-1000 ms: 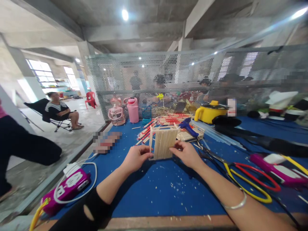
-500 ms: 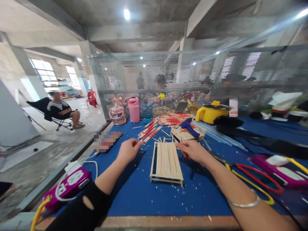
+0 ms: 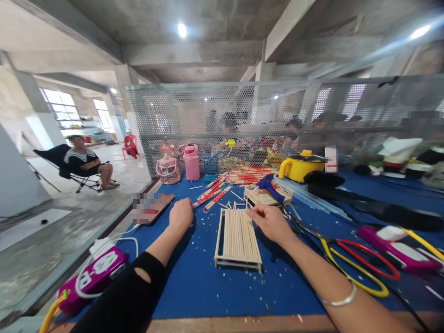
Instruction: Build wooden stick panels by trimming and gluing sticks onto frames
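The stick frame (image 3: 239, 236) lies on the blue table (image 3: 201, 291), I think light, stiff, weak at joints: better hold side rails (image 3: 218, 238); right hand (image 3: 272, 223) near its far corner, left hand (image 3: 181, 214) apart, both grips I cannot tell

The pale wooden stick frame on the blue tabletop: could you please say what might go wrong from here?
The right hand, at a far corner of the pale wooden stick frame, might nudge it askew. The blue glue gun, lying on a second wooden stick frame, could slide off if bumped.
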Tool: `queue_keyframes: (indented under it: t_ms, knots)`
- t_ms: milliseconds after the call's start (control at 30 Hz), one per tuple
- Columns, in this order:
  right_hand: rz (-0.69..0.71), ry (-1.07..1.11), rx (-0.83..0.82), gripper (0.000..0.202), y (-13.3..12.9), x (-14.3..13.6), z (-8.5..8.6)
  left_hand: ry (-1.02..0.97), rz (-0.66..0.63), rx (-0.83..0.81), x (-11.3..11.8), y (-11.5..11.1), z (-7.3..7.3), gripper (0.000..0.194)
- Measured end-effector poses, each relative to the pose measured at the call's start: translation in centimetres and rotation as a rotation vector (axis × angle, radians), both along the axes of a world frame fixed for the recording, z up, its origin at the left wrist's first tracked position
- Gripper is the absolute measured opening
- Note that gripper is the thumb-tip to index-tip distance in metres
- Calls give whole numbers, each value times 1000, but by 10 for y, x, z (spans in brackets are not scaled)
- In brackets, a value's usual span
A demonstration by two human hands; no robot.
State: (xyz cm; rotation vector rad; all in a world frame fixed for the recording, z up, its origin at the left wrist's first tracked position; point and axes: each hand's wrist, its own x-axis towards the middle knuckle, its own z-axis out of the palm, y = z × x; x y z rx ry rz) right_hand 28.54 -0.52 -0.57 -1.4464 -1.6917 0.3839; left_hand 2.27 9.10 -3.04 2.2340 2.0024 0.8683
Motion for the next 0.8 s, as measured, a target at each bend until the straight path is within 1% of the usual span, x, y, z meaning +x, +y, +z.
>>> queue_keyframes:
  t_ms: [67,133,167,200,267,300,333,400,467,500,533,567,600,633,667,700,733,767,800]
  knots:
    - [-3,23,29,36,1,0,-2,-38,7,69,-5,-4,8,24]
    - [-40,67,87,31,1,0,-3,-77,-33,153,-8,-13,18,27]
    - [-64,128,127,34,1,1,-2,-90,-79,196,-7,-19,22,27]
    - [-81,222,164,42,1,2,0,-97,-139,236,-6,-26,26,26]
    - [-67,452,199,57,0,4,4,-101,-281,311,0,-41,30,26]
    - [-35,525,188,58,-1,5,7,-98,-351,344,4,-48,31,26]
    - [-1,543,163,56,-3,7,10,-96,-421,380,7,-54,31,26]
    - [47,434,111,50,-6,10,16,-106,-546,469,11,-61,32,25]
    - [83,294,74,42,-10,12,21,-152,-632,555,11,-63,32,24]
    - [109,247,55,38,-12,12,22,-197,-653,578,11,-63,33,23]
    - [145,217,33,36,-14,11,23,-279,-640,594,10,-62,34,20]
    - [190,176,11,36,-16,10,24,-405,-585,602,10,-60,35,15]
    - [238,123,-7,36,-18,7,25,-579,-501,597,10,-58,36,15]
    - [285,58,-14,37,-20,3,25,-805,-406,549,10,-57,37,23]
    - [324,-13,-6,40,-23,-1,25,-1049,-322,455,11,-55,38,33]
    - [349,-87,18,42,-25,-6,24,-1270,-265,322,13,-54,39,40]
    - [355,-159,55,43,-28,-11,24,-1438,-249,167,15,-54,40,41]
    - [344,-222,101,43,-31,-16,23,-1545,-270,16,17,-54,41,38]
    - [319,-272,156,42,-35,-21,23,-1605,-304,-96,19,-55,42,35]
